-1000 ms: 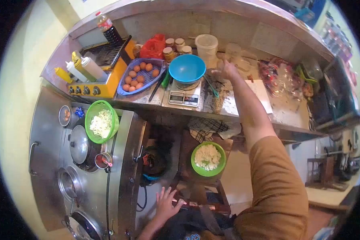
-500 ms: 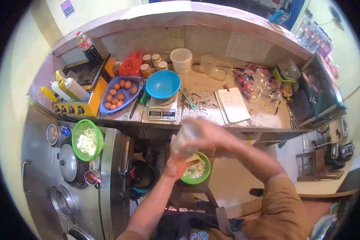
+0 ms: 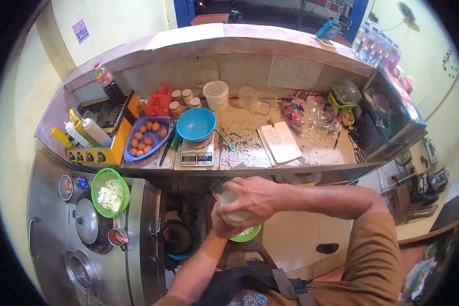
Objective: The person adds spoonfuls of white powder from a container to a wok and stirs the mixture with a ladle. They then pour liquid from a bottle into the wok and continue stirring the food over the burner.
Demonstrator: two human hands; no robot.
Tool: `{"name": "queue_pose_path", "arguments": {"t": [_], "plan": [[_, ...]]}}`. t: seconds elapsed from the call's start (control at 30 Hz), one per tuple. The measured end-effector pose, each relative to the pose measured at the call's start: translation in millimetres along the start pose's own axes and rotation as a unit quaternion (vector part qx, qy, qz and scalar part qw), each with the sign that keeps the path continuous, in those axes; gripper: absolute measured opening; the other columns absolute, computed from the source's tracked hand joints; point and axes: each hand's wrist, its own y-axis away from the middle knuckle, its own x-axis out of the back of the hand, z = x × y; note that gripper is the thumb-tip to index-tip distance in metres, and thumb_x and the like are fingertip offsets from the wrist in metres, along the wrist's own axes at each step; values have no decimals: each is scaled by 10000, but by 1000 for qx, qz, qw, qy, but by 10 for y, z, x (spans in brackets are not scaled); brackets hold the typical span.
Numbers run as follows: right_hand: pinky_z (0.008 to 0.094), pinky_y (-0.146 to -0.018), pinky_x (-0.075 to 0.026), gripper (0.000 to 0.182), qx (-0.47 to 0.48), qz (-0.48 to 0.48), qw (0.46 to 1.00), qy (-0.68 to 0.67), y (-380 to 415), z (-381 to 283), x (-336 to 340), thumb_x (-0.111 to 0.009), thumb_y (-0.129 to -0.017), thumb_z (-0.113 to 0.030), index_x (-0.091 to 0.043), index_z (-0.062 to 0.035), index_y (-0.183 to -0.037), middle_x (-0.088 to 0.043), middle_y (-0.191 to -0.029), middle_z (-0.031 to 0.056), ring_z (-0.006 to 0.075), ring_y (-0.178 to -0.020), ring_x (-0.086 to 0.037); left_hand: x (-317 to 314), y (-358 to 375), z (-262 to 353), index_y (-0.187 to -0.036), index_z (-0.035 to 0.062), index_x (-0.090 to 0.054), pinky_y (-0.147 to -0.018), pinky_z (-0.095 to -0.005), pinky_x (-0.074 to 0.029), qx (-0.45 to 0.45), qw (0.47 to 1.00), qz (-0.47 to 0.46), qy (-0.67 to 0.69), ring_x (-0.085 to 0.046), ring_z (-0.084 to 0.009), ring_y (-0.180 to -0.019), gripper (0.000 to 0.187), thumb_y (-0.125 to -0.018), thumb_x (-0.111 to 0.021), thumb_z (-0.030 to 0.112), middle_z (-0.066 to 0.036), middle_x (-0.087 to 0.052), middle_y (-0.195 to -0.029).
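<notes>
My right hand (image 3: pixel 250 199) is closed over a pale, see-through round container (image 3: pixel 235 216), its fingers wrapped across the top. My left hand (image 3: pixel 220 223) grips the same container from the left and below, its fingers mostly hidden. Beneath the container is a green bowl (image 3: pixel 253 234) with white pieces in it, largely covered by my hands. What the container holds cannot be made out.
On the counter are a blue bowl (image 3: pixel 196 124) on a digital scale (image 3: pixel 197 157), eggs in a purple basket (image 3: pixel 129 133), and an open notebook (image 3: pixel 280 143). At left, a green basket (image 3: pixel 126 196) of shredded white vegetable stands near a lidded pan (image 3: pixel 86 221) on the steel stove.
My right hand has come down and its fingers now wrap over the container, which sits lower over the green bowl. The camera view has tilted up, showing more beyond the counter.
</notes>
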Motion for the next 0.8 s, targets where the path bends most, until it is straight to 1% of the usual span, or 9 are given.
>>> {"name": "queue_pose_path", "arguments": {"t": [0.07,0.17,0.3,0.43,0.5,0.6,0.67,0.7,0.8], "plan": [[449,-799,-496,520,44,-28,999,16,0,-51,-1,-679,-705,-316,-491,-281,-1189,-450,-1147,232,387,-1020,-529,170,25,-33,-1315,113,-422,-966,-466,-432,-84,938,-27,-335,-489,-310,-1184,555,-912,-326,482,-136,-484,-1281],[457,-864,-466,484,94,-10,995,19,31,-153,-106,-636,-720,-247,-499,-270,-1184,-432,-1188,226,393,-1083,-497,115,72,178,-1294,108,-443,-964,-474,-431,93,995,-1,-33,-514,-306,-1156,531,-915,-351,468,-137,-510,-1253],[472,-964,-379,390,122,-3,993,-5,125,-305,-228,-564,-761,-206,-541,-242,-1149,-427,-1224,200,376,-1170,-430,255,54,297,-1279,93,-464,-941,-464,-452,308,943,-16,129,-561,-302,-1093,525,-913,-390,461,-139,-564,-1188],[463,-1003,-331,310,203,-38,978,13,103,-361,-325,-552,-769,-245,-562,-177,-1072,-441,-1221,166,343,-1202,-397,615,177,130,-1263,74,-483,-923,-464,-465,333,922,-60,188,-582,-314,-1056,535,-901,-410,461,-160,-578,-1169],[459,-989,-349,284,251,-29,967,-36,47,-338,-276,-562,-776,-248,-565,-159,-1045,-444,-1220,167,345,-1189,-410,794,257,-2,-1257,67,-490,-914,-466,-470,245,966,-21,80,-587,-318,-1047,541,-895,-419,464,-170,-580,-1164],[456,-949,-396,313,109,40,982,-151,-80,-5,-199,-625,-766,-262,-555,-131,-1042,-462,-1210,192,373,-1142,-454,930,323,-139,-1247,56,-500,-900,-469,-478,113,989,35,-89,-593,-324,-1033,551,-886,-432,468,-186,-584,-1157],[436,-923,-430,426,13,108,989,-103,-77,457,-72,-745,-694,-221,-523,-100,-1036,-464,-1227,214,409,-1141,-470,911,353,68,-1213,27,-524,-883,-477,-489,262,957,39,116,-593,-340,-1031,568,-863,-467,470,-207,-592,-1139],[424,-921,-435,522,-109,153,970,-155,-20,696,-134,-816,-627,-198,-503,-77,-1026,-448,-1250,220,409,-1162,-462,1014,364,67,-1241,102,-478,-687,-481,-548,287,935,20,210,-597,-456,-925,549,-878,-473,515,-369,-456,-1155],[435,-927,-427,615,-313,332,880,-132,170,1767,-718,-869,-574,-316,-446,-53,-936,-410,-1278,205,384,-1135,-466,815,436,253,-1255,116,-453,-680,-526,-533,270,901,-119,319,-558,-512,-962,582,-871,-461,553,-379,-422,-1182]]}}
